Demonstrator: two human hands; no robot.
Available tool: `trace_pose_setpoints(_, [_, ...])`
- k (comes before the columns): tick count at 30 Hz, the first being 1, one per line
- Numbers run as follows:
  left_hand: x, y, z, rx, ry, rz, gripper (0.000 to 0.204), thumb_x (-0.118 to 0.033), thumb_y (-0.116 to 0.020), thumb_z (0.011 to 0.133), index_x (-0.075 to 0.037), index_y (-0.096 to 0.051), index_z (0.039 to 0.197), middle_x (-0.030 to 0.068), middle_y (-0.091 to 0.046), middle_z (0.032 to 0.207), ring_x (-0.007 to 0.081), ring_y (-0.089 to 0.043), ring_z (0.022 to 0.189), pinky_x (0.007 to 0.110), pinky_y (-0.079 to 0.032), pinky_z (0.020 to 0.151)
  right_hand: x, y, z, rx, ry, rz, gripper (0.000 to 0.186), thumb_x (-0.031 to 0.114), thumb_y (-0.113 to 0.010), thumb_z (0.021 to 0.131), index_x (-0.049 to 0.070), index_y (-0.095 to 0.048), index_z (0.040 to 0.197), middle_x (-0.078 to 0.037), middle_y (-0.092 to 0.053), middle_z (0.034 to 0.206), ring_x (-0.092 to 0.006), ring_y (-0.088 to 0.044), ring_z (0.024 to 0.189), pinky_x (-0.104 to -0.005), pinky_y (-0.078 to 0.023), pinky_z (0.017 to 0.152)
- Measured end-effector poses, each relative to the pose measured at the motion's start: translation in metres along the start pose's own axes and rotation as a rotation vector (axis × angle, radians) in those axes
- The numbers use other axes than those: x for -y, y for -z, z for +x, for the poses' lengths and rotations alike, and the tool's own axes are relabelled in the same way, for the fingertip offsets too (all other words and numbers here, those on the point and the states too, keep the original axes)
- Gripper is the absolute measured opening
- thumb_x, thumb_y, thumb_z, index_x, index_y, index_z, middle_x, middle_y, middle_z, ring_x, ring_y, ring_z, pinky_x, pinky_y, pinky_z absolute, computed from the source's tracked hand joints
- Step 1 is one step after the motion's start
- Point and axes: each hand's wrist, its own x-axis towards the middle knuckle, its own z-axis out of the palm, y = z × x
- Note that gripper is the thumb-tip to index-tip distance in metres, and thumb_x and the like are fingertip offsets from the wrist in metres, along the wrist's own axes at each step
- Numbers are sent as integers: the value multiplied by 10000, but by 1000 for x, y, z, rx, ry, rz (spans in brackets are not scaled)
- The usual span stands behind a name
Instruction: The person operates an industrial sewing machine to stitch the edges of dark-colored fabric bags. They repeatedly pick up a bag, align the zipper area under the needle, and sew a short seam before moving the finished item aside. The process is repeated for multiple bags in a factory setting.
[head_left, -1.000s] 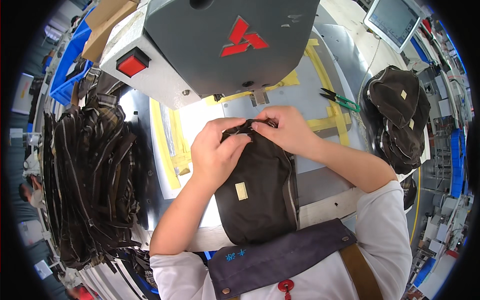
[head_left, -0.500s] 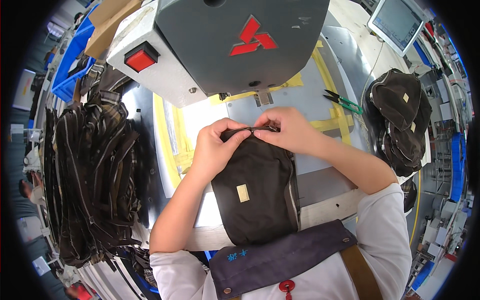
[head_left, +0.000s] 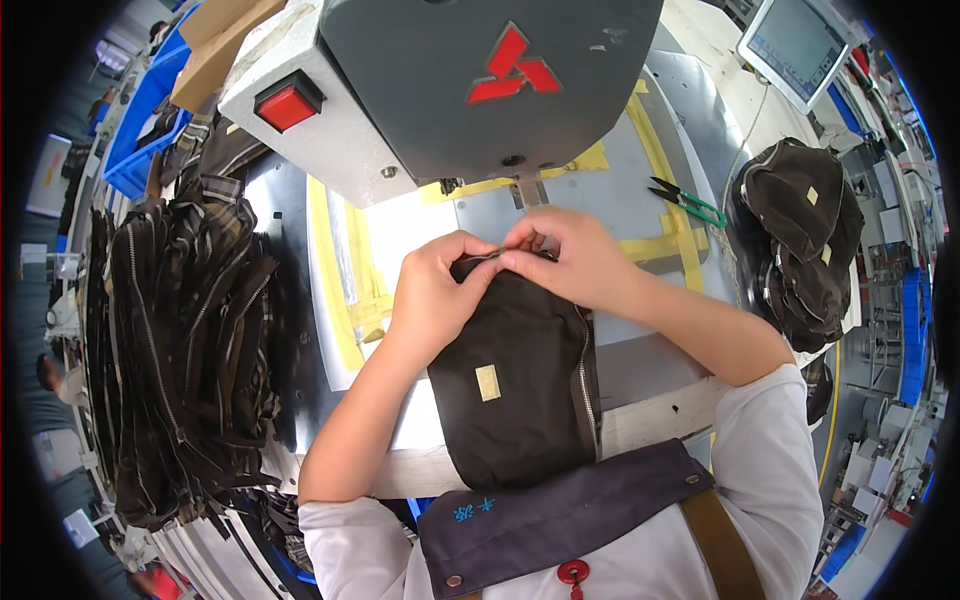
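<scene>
A dark brown fabric piece with a metal zipper down its right side and a small pale yellow patch [head_left: 487, 382] hangs over the front of the work plate. I take this piece to be a zippered pouch [head_left: 520, 420]. My left hand [head_left: 440, 285] pinches its top edge between thumb and fingers. Right beside it, my right hand [head_left: 565, 255] grips the same edge, the two thumbs nearly touching. Both hands are just in front of the needle area of a grey sewing machine head [head_left: 490, 90]. Whatever lies under the curled fingertips is hidden.
A thick pile of brown zippered pieces [head_left: 180, 350] stands at the left, with a blue bin [head_left: 145, 150] behind. Green-handled thread snips [head_left: 690, 202] lie right of the machine. More brown pouches [head_left: 800, 230] are heaped at the right, below a screen [head_left: 797, 50].
The two hands have drawn slightly closer together at the pouch's top edge, covering more of it. The pouch has shifted very little; the view has tilted a touch.
</scene>
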Motion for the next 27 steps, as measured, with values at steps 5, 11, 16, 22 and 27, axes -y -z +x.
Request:
trace_pose_setpoints(5, [-4,-1,0,-35,54,36,129,-73,-727,837,11,-668,915,28,-683,815,76,-603,753,236,-495,710,-1,1,2,-6,-100,63,164,158,-698,843,4,-663,889,-92,-657,790,-177,-632,707,-302,-506,667])
trace_pose_setpoints(11, [1,-2,0,-38,18,-74,138,-85,-728,825,11,-678,911,78,-690,813,145,-651,762,266,-503,735,-2,3,3,0,-57,47,143,143,-681,854,12,-671,909,-82,-662,796,-156,-629,711,-298,-508,674])
trace_pose_setpoints(16, [5,-2,0,-48,30,-148,120,-61,-717,831,16,-673,911,75,-687,833,133,-652,792,267,-505,750,-5,5,5,28,-78,59,189,175,-702,833,10,-666,919,-91,-664,828,-168,-635,743,-308,-512,694])
trace_pose_setpoints(22, [4,-3,0,-62,23,-179,116,-55,-712,834,19,-663,908,76,-685,836,137,-649,807,266,-503,755,-10,10,0,45,-91,-11,237,210,-719,812,13,-657,928,-105,-656,837,-187,-632,754,-320,-503,676])
trace_pose_setpoints(27, [11,-6,1,-59,-58,-138,102,-48,-703,841,10,-656,910,55,-679,835,119,-627,780,258,-496,739,-9,7,0,36,-61,-59,234,208,-709,807,12,-657,922,-117,-644,820,-216,-629,738,-333,-496,666])
